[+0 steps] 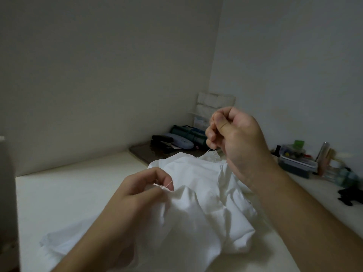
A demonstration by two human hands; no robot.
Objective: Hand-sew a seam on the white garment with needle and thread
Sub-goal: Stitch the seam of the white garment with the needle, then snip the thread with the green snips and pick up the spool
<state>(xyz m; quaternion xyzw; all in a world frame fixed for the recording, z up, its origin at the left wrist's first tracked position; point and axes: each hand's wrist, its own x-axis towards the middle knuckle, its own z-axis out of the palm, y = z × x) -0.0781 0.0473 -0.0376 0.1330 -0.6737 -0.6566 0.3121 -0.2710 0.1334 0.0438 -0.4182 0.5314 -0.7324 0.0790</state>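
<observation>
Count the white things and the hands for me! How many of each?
Hands: 2, the left hand gripping the cloth and the right hand raised, pinching the thread.
White things on the table: 1, the white garment.
Total: 3

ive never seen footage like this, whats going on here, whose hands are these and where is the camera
There is no machine here. One camera worn on a person's head looks down at their own two bare hands. A white garment lies bunched on a pale table. The left hand pinches a fold of the cloth where a thread comes out. The right hand is raised, fingers curled, pulling thread taut; the needle is too small to make out. At the back sit a glasses case and a clear box of small items.
</observation>
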